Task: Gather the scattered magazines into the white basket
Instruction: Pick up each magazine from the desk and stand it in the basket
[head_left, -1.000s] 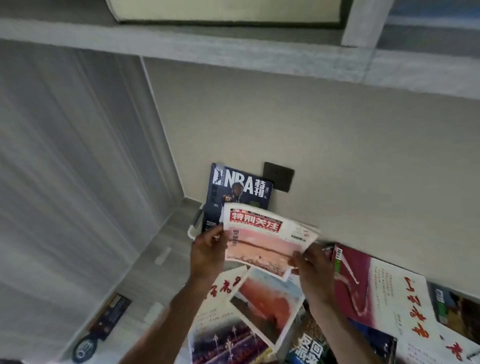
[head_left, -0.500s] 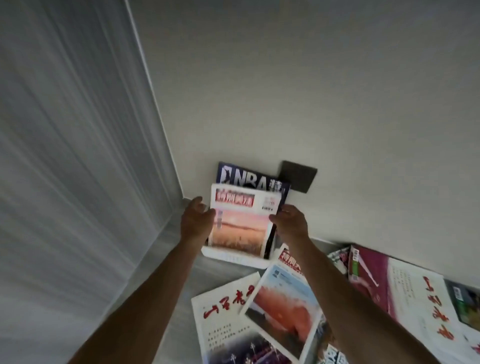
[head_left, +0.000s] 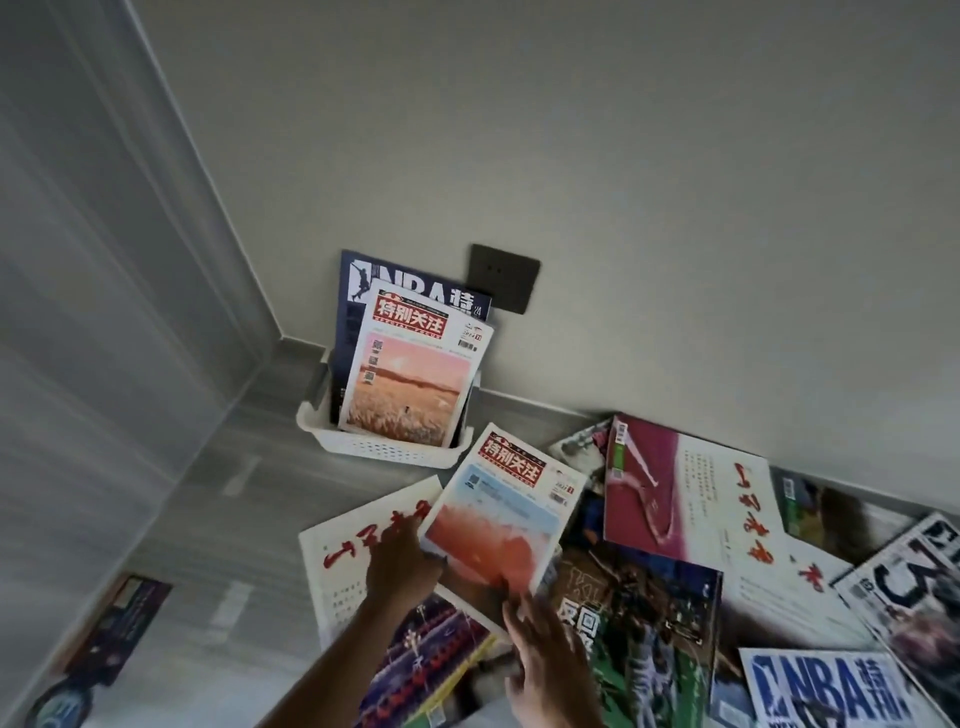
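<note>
Both grips are on the same magazine: my left hand (head_left: 402, 564) has its fingers curled at the left edge of the sunset magazine (head_left: 498, 525) with the red title block, and I read that as holding the edge, though blur hides the fingertips. My right hand (head_left: 545, 654) sits at the magazine's near corner with fingers spread and fairly straight, touching the cover and the edge rather than wrapped round it.

That magazine lies tilted on top of the pile on the floor, overlapping a white magazine with red brush characters (head_left: 353, 561) under my left hand and a dark magazine with a sports scene (head_left: 644, 618) beside my right.

Further out, toward the wall, the white basket (head_left: 384, 449) stands on the floor just beside the corner of the room. Two magazines stand upright in it: a pink-and-orange field cover (head_left: 410, 384) in front and a dark blue NBA magazine (head_left: 358, 291) behind, leaning on the wall. A dark wall socket (head_left: 504, 278) sits just right of them.

To the right along the wall lie a magenta and white magazine (head_left: 685, 499), a black-and-white one (head_left: 914, 587) and another NBA cover (head_left: 826, 686) at the bottom edge. A dark flat magazine (head_left: 119, 629) lies well apart on the floor at the left.
</note>
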